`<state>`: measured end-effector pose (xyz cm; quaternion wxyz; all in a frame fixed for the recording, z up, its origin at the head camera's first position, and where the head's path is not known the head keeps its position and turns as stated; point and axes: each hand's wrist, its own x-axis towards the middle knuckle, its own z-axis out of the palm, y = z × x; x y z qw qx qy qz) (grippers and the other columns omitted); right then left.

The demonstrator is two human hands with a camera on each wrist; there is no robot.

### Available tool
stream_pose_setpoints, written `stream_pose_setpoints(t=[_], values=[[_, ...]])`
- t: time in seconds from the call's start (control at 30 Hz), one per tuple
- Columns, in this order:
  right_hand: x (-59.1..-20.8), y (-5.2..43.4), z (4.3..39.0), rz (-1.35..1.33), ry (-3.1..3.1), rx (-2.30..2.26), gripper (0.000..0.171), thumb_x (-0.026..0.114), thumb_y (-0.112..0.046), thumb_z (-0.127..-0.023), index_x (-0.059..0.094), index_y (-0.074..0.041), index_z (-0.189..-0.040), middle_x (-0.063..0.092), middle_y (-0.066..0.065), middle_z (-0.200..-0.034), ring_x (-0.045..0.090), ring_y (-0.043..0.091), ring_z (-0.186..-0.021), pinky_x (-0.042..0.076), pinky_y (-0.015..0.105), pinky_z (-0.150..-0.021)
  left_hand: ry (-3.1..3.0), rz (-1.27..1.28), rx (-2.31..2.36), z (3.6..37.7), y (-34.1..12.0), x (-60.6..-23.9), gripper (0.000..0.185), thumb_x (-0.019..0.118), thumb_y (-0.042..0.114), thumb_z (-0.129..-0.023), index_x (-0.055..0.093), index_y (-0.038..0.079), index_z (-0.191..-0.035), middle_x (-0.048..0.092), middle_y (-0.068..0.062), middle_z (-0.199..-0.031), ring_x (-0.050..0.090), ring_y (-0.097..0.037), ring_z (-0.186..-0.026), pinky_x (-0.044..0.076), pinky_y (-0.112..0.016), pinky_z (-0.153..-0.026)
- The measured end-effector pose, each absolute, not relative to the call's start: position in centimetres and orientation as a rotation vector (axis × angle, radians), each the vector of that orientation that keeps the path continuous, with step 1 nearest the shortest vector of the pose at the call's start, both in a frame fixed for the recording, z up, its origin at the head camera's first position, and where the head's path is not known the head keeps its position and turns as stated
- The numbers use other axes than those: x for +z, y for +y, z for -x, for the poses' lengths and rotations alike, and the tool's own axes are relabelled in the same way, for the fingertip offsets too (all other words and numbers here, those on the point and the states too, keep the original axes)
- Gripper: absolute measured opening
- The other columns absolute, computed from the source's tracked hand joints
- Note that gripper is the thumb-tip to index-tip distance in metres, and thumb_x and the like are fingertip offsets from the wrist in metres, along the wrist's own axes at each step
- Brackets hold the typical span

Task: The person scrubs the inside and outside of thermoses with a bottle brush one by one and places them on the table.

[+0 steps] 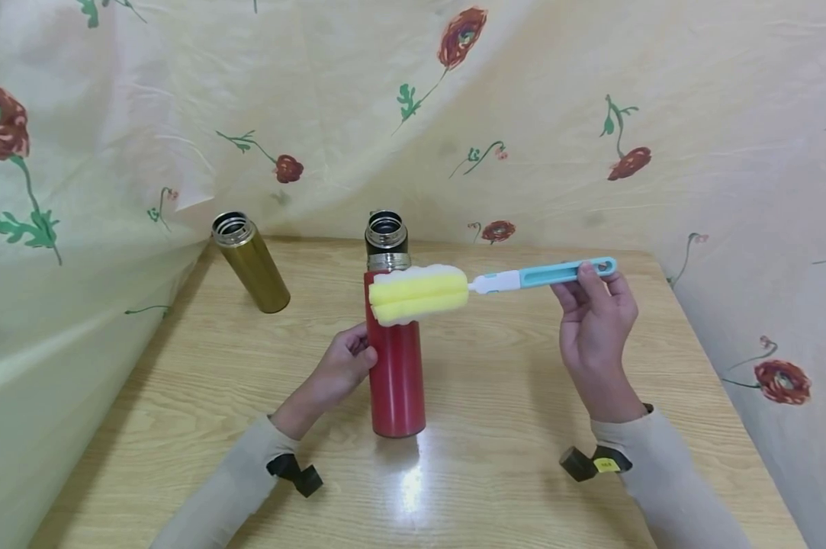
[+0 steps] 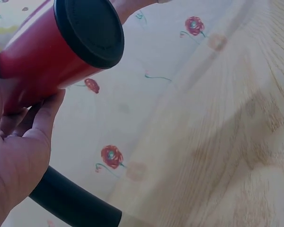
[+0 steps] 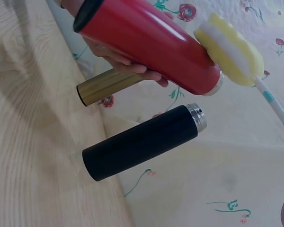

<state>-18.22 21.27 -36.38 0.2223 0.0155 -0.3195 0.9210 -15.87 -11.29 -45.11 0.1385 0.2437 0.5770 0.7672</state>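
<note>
My left hand (image 1: 340, 371) grips a red flask (image 1: 396, 385) around its side and holds it up off the table, its black base showing in the left wrist view. The flask stands roughly upright, and its metal neck is bare of any lid. Between thumb and fingers, my right hand (image 1: 599, 328) pinches the end of a bottle brush (image 1: 557, 274) by its blue and white handle. The brush's yellow and white sponge head (image 1: 422, 293) points left and overlaps the flask's upper part in the head view, hiding some of it.
Behind the red flask stands a black flask (image 3: 142, 142) with an uncovered metal neck. A gold flask (image 1: 255, 271), also uncovered, is at the back left of the wooden table (image 1: 495, 457). Flower-printed cloth (image 1: 358, 114) hangs along the back and both sides.
</note>
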Motion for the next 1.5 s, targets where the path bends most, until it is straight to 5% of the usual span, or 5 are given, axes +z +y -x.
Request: stream_pose_setpoints(t=[0.37,0.53,0.7,1.03,1.5], values=[[-37.2,21.8,16.7,-0.022,-0.933,2.554,0.014,0.067,0.005,-0.094,0.055,0.010,-0.098,0.068,0.020,-0.087,0.074,0.026,-0.073,0.062,0.031,-0.074,1.604,-0.631,2.248,15.6,-11.2,-44.4,0.098,0.071,0.060,-0.088,0.040,-0.011,-0.146,0.063,-0.006,-0.123,0.061,-0.014,-0.108,0.058,-0.028,-0.090],[-37.7,22.2,16.0,0.005,-0.976,2.551,0.013,0.066,0.005,-0.095,0.055,0.010,-0.097,0.067,0.019,-0.087,0.074,0.025,-0.075,0.061,0.032,-0.076,1.521,-0.571,2.283,15.5,-11.1,-44.2,0.065,0.064,0.031,-0.101,0.040,-0.007,-0.148,0.062,-0.004,-0.123,0.060,-0.014,-0.110,0.057,-0.029,-0.094],[-38.2,22.7,15.2,0.035,-1.028,2.539,0.013,0.067,0.004,-0.095,0.056,0.010,-0.100,0.068,0.019,-0.088,0.074,0.024,-0.076,0.061,0.030,-0.076,1.484,-0.519,2.299,15.3,-11.0,-44.2,0.045,0.055,0.011,-0.098,0.050,-0.001,-0.141,0.065,-0.003,-0.116,0.063,-0.013,-0.104,0.057,-0.028,-0.091],[-39.0,23.2,13.7,0.041,-1.059,2.592,0.002,0.060,0.007,-0.098,0.059,0.008,-0.099,0.069,0.017,-0.087,0.075,0.024,-0.078,0.061,0.033,-0.079,1.422,-0.531,2.368,15.6,-11.1,-44.1,0.040,0.070,0.030,-0.097,0.060,0.013,-0.133,0.067,-0.002,-0.120,0.065,-0.012,-0.106,0.057,-0.028,-0.093],[-40.6,23.4,11.0,-0.128,-1.115,2.669,0.012,0.048,0.012,-0.101,0.060,0.008,-0.101,0.072,0.016,-0.092,0.076,0.025,-0.086,0.060,0.035,-0.083,1.400,-0.496,2.479,15.5,-11.8,-43.4,0.028,0.065,0.025,-0.101,0.064,0.013,-0.126,0.068,-0.002,-0.118,0.068,-0.013,-0.107,0.059,-0.029,-0.090]])
